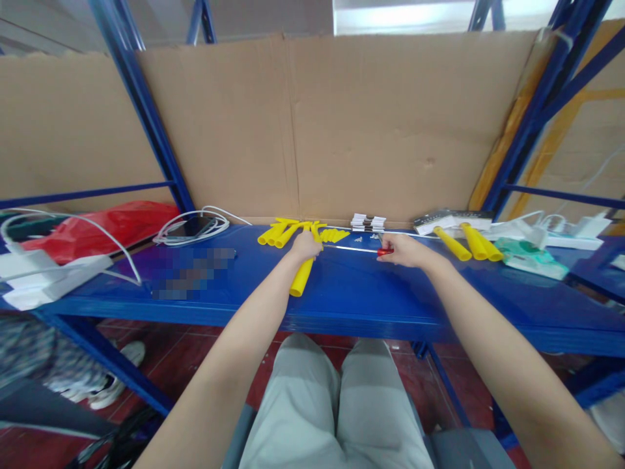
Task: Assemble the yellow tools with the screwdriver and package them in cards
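Observation:
My left hand (306,245) is closed around a yellow tube-shaped part (302,279), whose wide round end points toward me over the blue shelf. In my right hand (401,251) is the red handle of a screwdriver (385,252). Its long thin shaft runs left to the yellow part near my left fingers; whether the tip touches a screw is too small to tell. Several yellow tubes (279,234) lie just left of my left hand. Small yellow pieces (334,236) rest in a row behind the shaft, with tiny metal bits (359,239) beside them.
White stacked pieces (367,223) stand by the cardboard wall (342,130). Farther right are more yellow tubes (472,242) and a green-white packet (532,258). A coiled white cable (193,228), red bag (107,228) and white power strip (53,280) occupy the left.

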The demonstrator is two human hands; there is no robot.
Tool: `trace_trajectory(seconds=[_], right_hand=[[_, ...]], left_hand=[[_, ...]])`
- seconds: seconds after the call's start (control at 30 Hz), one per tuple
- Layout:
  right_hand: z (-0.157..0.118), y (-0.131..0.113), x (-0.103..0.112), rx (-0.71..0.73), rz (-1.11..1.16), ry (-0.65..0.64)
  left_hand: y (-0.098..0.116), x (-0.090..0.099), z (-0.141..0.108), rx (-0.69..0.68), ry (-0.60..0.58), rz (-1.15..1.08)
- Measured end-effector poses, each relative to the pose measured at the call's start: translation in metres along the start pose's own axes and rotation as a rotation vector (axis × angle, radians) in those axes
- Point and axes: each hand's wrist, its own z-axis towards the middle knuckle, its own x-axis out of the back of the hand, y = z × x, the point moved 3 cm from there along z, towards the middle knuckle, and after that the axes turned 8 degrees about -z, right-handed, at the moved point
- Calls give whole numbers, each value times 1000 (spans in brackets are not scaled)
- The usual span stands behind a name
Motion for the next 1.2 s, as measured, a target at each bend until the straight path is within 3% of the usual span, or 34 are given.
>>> trace_trajectory(seconds=[0.27, 0.53, 0.83, 1.2], right_hand=[[-2, -4, 6, -22, -17, -79], [-4, -4, 8, -38, -67, 14], [-2, -5, 3, 43, 3, -66], [-1, -7, 2, -16, -145, 14]], left_hand=[[-1, 0, 1, 4, 15, 6], [-1, -1, 3, 7, 4, 16], [1, 2, 0, -15, 20, 57], [0, 1, 1, -15, -3, 66]])
